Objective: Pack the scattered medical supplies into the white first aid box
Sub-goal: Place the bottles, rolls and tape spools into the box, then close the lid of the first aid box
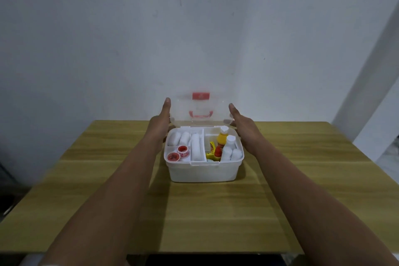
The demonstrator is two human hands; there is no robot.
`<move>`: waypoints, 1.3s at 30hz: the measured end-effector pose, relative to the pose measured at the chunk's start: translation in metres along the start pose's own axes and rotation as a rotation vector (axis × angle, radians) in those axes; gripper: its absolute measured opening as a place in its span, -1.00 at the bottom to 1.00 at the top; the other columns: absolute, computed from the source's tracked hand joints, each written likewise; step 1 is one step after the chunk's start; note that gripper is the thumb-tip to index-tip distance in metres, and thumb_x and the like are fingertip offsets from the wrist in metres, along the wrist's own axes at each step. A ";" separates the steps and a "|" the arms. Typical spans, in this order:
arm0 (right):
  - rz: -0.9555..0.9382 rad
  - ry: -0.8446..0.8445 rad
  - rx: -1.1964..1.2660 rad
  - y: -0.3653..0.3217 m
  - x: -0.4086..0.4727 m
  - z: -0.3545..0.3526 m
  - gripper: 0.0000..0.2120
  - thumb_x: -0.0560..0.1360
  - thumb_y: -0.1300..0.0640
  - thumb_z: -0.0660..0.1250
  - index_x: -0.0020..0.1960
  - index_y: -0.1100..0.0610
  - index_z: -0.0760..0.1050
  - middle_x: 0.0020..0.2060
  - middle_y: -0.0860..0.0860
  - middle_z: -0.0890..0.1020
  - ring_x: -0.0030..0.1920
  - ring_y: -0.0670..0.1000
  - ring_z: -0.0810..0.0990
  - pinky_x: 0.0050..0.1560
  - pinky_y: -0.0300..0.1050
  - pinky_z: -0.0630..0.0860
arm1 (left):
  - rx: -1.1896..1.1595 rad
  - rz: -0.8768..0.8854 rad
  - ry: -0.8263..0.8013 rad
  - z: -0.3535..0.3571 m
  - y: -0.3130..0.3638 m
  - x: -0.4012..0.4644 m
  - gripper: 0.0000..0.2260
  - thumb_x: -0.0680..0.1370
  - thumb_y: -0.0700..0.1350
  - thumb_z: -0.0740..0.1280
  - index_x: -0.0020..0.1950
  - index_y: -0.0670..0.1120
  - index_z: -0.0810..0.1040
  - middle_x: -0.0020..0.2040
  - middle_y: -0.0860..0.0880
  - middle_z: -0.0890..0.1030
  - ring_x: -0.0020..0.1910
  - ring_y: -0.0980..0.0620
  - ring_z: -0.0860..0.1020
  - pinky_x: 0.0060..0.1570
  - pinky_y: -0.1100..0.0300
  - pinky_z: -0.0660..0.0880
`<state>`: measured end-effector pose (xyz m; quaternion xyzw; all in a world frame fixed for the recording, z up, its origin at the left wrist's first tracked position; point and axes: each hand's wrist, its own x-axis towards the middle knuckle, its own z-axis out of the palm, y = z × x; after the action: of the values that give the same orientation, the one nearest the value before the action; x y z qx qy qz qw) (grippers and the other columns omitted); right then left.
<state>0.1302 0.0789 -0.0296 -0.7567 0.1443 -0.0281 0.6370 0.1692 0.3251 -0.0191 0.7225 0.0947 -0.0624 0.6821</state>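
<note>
Head view shows your left hand (160,122) with its fingers (166,106) straight and pressed together, laid flat along the left edge of the clear lid (199,114), while your right hand (240,122) mirrors it on the lid's right edge, fingers (232,109) likewise together and extended. You grip nothing; both palms face inward with the raised lid standing between them, its red latch (200,96) at the top and red handle (200,114) lower down. Just below your hands sits the white first aid box (203,171), open, resting on the wooden table (108,201) near its far middle. Inside, the left tray holds white bandage rolls (179,138) at the back, two red-centred tape rolls (178,153) in front, and a long white roll (196,147) beside them. On the right side stand a yellow bottle (222,136) and a white bottle (228,149), with yellow and red packets (212,151) tucked against them.
</note>
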 end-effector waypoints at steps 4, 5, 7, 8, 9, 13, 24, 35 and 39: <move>-0.093 0.064 0.047 -0.014 -0.011 -0.002 -0.13 0.36 -0.61 0.15 0.40 -0.02 0.50 0.23 -0.04 0.66 0.16 0.04 0.63 -0.08 0.00 0.49 | -0.079 0.086 0.026 -0.003 0.014 -0.011 -0.20 0.46 0.53 0.09 0.40 -0.04 0.52 0.29 -0.01 0.62 0.24 -0.08 0.56 0.31 -0.14 0.43; -0.119 0.080 0.052 -0.016 -0.015 -0.003 -0.11 0.35 -0.63 0.14 0.40 -0.02 0.50 0.23 -0.04 0.66 0.15 0.02 0.63 0.00 0.05 0.51 | -0.091 0.098 0.028 -0.005 0.015 -0.016 -0.21 0.47 0.53 0.09 0.41 -0.03 0.53 0.30 0.00 0.62 0.26 -0.09 0.55 0.33 -0.15 0.41; -0.170 0.096 0.050 -0.019 -0.027 -0.004 -0.13 0.35 -0.62 0.13 0.37 -0.02 0.53 0.20 -0.05 0.66 0.13 -0.04 0.64 0.18 0.13 0.51 | -0.084 0.123 0.035 -0.008 0.017 -0.028 -0.23 0.48 0.53 0.07 0.38 -0.01 0.56 0.29 0.01 0.62 0.27 -0.08 0.54 0.33 -0.15 0.41; -0.198 0.096 0.039 -0.020 -0.035 -0.005 -0.14 0.35 -0.61 0.13 0.35 -0.01 0.55 0.20 -0.03 0.66 0.13 -0.03 0.64 0.24 0.15 0.51 | -0.063 0.134 0.047 -0.010 0.017 -0.035 -0.24 0.49 0.52 0.07 0.36 -0.01 0.57 0.28 0.02 0.63 0.25 -0.08 0.54 0.30 -0.14 0.42; -0.222 0.098 0.017 -0.021 -0.042 -0.006 -0.13 0.35 -0.61 0.14 0.32 0.03 0.57 0.19 0.01 0.67 0.15 0.02 0.65 0.27 0.16 0.50 | -0.039 0.143 0.062 -0.011 0.017 -0.042 -0.25 0.49 0.51 0.08 0.36 -0.02 0.57 0.26 0.03 0.63 0.23 -0.07 0.54 0.29 -0.12 0.44; -0.344 0.071 -0.064 -0.018 -0.073 -0.008 -0.37 0.47 -0.42 0.29 0.18 0.09 0.67 0.11 -0.04 0.71 0.16 -0.05 0.65 0.34 0.03 0.50 | 0.160 0.283 0.074 -0.015 0.008 -0.074 -0.40 0.55 0.41 0.16 0.21 -0.03 0.66 0.20 0.02 0.63 0.21 -0.05 0.55 0.28 -0.10 0.46; -0.483 -0.021 -0.626 0.035 -0.117 0.000 0.09 0.17 -0.45 0.53 0.59 -0.12 0.25 0.64 -0.08 0.11 0.61 0.04 0.14 0.53 0.28 0.25 | 0.634 0.535 -0.127 -0.020 -0.050 -0.116 0.00 0.23 0.34 0.56 0.60 0.13 0.27 0.66 0.09 0.05 0.35 -0.02 0.51 0.20 0.04 0.54; -0.517 0.001 -0.623 0.042 -0.092 -0.005 0.02 0.36 -0.17 0.59 0.65 -0.06 0.11 0.66 -0.11 0.04 0.62 -0.02 0.12 0.55 0.06 0.27 | 0.706 0.640 -0.116 -0.017 -0.052 -0.091 -0.12 0.43 0.11 0.54 0.64 0.10 0.16 0.66 0.12 0.02 0.29 0.23 0.42 0.12 0.24 0.42; -0.499 -0.032 -0.656 0.041 -0.072 -0.024 0.03 0.37 0.00 0.63 0.65 -0.10 0.08 0.65 -0.12 0.09 0.61 -0.04 0.18 0.56 0.08 0.28 | 0.730 0.635 -0.162 -0.019 -0.046 -0.063 -0.15 0.48 -0.01 0.54 0.64 0.09 0.13 0.65 0.13 0.05 0.54 0.07 0.25 0.30 0.15 0.35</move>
<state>0.0484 0.0679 -0.0546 -0.9317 -0.0524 -0.1225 0.3379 0.0970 0.3436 -0.0491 0.9004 -0.2118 0.0636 0.3746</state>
